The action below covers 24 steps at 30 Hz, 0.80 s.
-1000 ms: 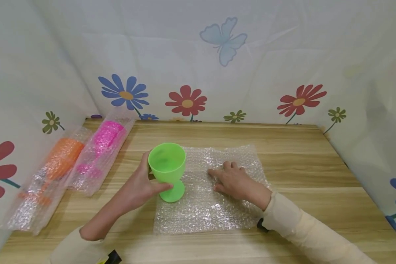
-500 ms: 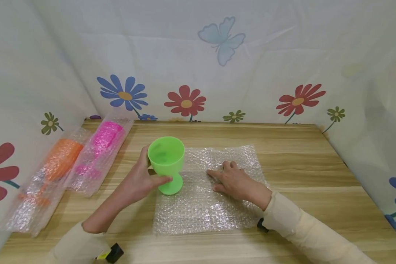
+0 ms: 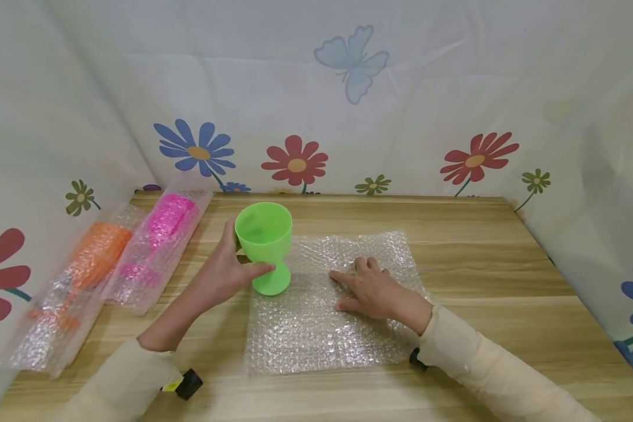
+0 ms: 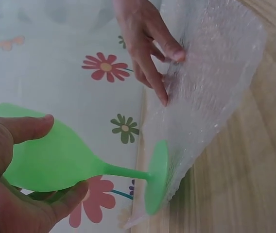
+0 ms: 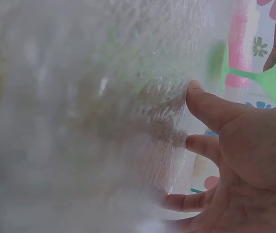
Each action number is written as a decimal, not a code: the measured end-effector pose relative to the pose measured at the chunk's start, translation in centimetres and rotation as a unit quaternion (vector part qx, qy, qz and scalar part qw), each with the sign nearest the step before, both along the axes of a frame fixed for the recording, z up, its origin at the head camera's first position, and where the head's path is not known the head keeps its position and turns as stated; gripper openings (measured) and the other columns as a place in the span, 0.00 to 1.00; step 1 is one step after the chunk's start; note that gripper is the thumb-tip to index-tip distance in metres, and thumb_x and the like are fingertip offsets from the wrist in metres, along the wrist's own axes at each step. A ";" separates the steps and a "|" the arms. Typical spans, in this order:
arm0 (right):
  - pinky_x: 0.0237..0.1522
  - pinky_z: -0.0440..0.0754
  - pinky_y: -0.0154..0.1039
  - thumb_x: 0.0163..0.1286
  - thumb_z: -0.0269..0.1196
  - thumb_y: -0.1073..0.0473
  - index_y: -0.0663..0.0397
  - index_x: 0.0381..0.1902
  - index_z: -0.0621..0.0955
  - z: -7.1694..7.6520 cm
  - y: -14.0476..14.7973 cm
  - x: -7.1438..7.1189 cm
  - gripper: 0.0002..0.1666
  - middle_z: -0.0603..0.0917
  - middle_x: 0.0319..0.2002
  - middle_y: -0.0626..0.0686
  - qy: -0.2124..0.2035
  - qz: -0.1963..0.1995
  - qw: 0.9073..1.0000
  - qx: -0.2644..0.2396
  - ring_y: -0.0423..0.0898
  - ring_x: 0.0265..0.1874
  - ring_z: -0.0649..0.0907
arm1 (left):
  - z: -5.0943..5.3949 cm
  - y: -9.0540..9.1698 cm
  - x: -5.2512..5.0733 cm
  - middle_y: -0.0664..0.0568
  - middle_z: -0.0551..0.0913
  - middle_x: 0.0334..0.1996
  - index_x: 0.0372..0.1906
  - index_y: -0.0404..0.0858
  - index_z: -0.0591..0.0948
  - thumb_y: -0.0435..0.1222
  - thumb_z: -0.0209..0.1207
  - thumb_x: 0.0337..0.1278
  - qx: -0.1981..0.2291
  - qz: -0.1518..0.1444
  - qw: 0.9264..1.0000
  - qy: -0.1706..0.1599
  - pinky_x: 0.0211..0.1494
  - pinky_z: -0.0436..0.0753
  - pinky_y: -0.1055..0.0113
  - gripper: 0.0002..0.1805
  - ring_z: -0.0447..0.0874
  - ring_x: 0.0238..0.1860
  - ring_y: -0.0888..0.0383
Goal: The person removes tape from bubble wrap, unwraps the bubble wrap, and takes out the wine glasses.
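Observation:
A green plastic goblet (image 3: pixel 266 234) stands upright at the left part of a flat bubble wrap sheet (image 3: pixel 300 343). My left hand (image 3: pixel 218 274) grips its bowl, the thumb in front near the stem. In the left wrist view the goblet's round foot (image 4: pixel 157 177) is at the sheet's surface; whether it bears on it fully I cannot tell. My right hand (image 3: pixel 377 291) rests on the sheet with spread fingers, the fingertips touching the plastic. The right wrist view shows the thumb (image 5: pixel 213 108) and fingers against the blurred wrap.
Two bubble-wrapped goblets lie at the table's left side, one orange (image 3: pixel 100 246) and one pink (image 3: pixel 171 220). A flower-printed curtain (image 3: pixel 401 105) encloses the wooden table (image 3: pixel 480 252) at the back and sides.
My left hand has moved the green goblet away from me along the sheet's left side. The right hand stays in nearly the same spot, its thumb shifted slightly.

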State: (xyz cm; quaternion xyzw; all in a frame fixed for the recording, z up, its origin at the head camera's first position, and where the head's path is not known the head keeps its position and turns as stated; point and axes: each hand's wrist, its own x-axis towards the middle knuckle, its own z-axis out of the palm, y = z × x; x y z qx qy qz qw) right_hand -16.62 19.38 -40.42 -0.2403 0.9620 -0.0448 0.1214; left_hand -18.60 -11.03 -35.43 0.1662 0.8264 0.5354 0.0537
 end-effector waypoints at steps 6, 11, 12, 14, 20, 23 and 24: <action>0.52 0.77 0.72 0.72 0.62 0.34 0.41 0.78 0.69 0.0 0.0 -0.2 0.41 0.71 0.61 0.70 -0.007 -0.003 1.000 -0.002 0.68 0.57 0.71 | 0.4 0.5 -1.2 0.38 0.67 0.67 0.78 0.38 0.48 0.27 0.73 0.55 0.009 0.002 1.000 0.008 0.65 0.77 0.41 0.55 0.69 0.68 0.38; 0.51 0.78 0.71 0.72 0.62 0.34 0.41 0.79 0.68 0.0 -0.1 -0.2 0.42 0.71 0.60 0.70 -0.009 -0.004 1.000 0.005 0.66 0.56 0.71 | 0.7 0.8 -2.5 0.38 0.67 0.67 0.79 0.39 0.47 0.26 0.72 0.55 0.014 0.007 1.000 0.017 0.62 0.79 0.42 0.56 0.71 0.67 0.37; 0.51 0.78 0.70 0.73 0.62 0.34 0.41 0.78 0.68 0.0 -0.1 -0.3 0.42 0.71 0.59 0.69 -0.008 -0.003 1.000 0.005 0.66 0.56 0.71 | 0.8 0.8 -2.8 0.38 0.68 0.67 0.79 0.39 0.47 0.26 0.72 0.55 0.015 0.009 1.000 0.019 0.62 0.80 0.42 0.56 0.71 0.66 0.38; 0.50 0.79 0.70 0.73 0.62 0.35 0.42 0.78 0.68 0.0 -0.1 -0.3 0.42 0.71 0.58 0.69 -0.008 -0.002 1.000 0.005 0.65 0.55 0.71 | 0.8 0.9 -3.2 0.38 0.67 0.67 0.80 0.39 0.47 0.25 0.72 0.55 0.019 0.011 1.000 0.022 0.62 0.79 0.42 0.56 0.71 0.66 0.37; 0.51 0.78 0.72 0.73 0.62 0.35 0.42 0.78 0.69 0.0 0.0 -0.3 0.41 0.71 0.59 0.69 -0.008 -0.004 1.000 0.000 0.66 0.56 0.71 | 0.6 1.0 -4.4 0.37 0.67 0.67 0.80 0.38 0.46 0.28 0.73 0.56 0.019 0.025 0.999 0.025 0.63 0.79 0.42 0.56 0.70 0.67 0.37; 0.51 0.77 0.72 0.72 0.62 0.35 0.41 0.78 0.69 -0.1 0.0 -0.3 0.41 0.71 0.60 0.69 -0.009 -0.006 1.000 -0.003 0.66 0.56 0.71 | 0.5 1.0 -5.1 0.36 0.67 0.68 0.80 0.37 0.46 0.30 0.73 0.56 0.019 0.033 0.999 0.029 0.66 0.76 0.41 0.56 0.69 0.68 0.37; 0.51 0.77 0.72 0.72 0.62 0.35 0.41 0.78 0.69 -0.1 0.0 -0.3 0.41 0.71 0.60 0.69 -0.008 -0.006 1.000 -0.003 0.66 0.56 0.71 | 0.5 1.0 -5.4 0.37 0.66 0.68 0.80 0.38 0.46 0.31 0.73 0.57 0.019 0.035 0.999 0.030 0.68 0.74 0.41 0.56 0.69 0.68 0.37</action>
